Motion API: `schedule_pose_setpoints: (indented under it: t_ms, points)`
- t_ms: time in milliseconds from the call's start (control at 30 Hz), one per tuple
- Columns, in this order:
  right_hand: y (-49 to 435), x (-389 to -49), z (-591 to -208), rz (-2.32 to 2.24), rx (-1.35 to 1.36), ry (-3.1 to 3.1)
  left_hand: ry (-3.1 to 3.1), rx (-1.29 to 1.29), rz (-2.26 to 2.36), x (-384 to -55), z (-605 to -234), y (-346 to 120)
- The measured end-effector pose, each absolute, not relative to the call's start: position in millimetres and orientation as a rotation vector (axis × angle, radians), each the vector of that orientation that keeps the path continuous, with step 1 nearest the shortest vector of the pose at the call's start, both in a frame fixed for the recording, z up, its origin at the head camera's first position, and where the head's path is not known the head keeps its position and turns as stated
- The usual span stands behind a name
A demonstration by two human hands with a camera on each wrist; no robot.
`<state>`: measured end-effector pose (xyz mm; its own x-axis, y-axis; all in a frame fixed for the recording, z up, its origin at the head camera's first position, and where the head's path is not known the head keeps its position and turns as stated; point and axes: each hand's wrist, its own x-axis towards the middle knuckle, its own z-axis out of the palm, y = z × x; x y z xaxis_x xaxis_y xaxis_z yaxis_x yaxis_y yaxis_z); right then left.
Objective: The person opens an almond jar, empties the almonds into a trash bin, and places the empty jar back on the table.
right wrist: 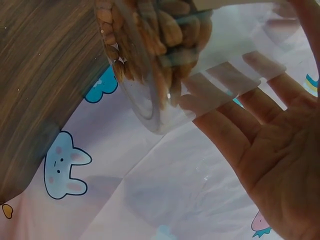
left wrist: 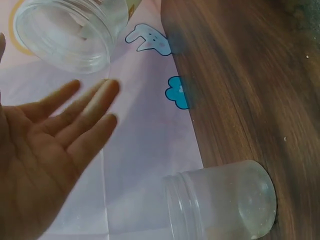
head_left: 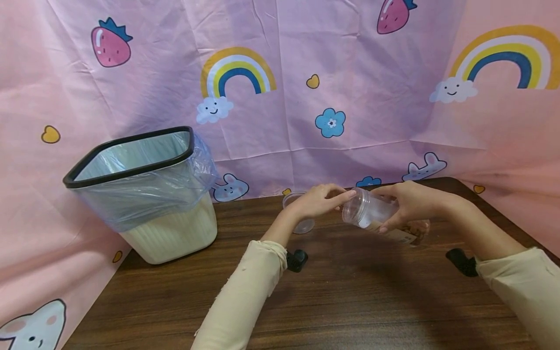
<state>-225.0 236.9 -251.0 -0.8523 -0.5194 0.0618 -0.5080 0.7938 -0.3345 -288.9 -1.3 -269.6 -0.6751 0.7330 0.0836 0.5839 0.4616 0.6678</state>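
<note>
My right hand grips a clear plastic jar above the table. The jar is tilted, its uncovered mouth facing left toward my left hand. Brown nuts that look like almonds are gathered at its bottom end, and a label wraps part of its side. My left hand is held just by the jar's mouth with fingers extended and nothing in the palm. A second clear jar stands on the table beyond my left hand, partly hidden by it in the head view.
A cream bin with a black rim and a bluish plastic liner stands at the left back of the dark wooden table. Behind the table hangs a pink and purple printed cloth. Black straps show near both wrists.
</note>
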Motion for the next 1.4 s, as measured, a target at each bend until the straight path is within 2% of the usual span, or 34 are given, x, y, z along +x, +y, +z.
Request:
schedule_pose_setpoints:
  t_ms: [300, 400, 567, 867, 1400]
  points:
    - [239.1, -223.7, -250.7, -0.543, -0.851, 2.946, 2.342, 1.587, 1.039, -290.0, -272.6, 1.0]
    - [238.4, -223.8, -251.3, -0.557, -0.843, 2.926, 2.324, 1.648, 1.030, -289.8, -272.9, 3.1]
    - [236.3, -224.0, -252.0, -0.566, -0.826, 2.904, 2.333, 1.590, 1.016, -288.4, -272.1, 4.7]
    - [235.6, -223.7, -252.3, -0.567, -0.856, 2.880, 2.302, 1.319, 1.042, -288.4, -269.1, 2.8]
    - [244.9, -221.5, -254.3, -0.542, -0.800, 2.982, 2.376, 1.180, 1.121, -294.4, -287.7, -4.3]
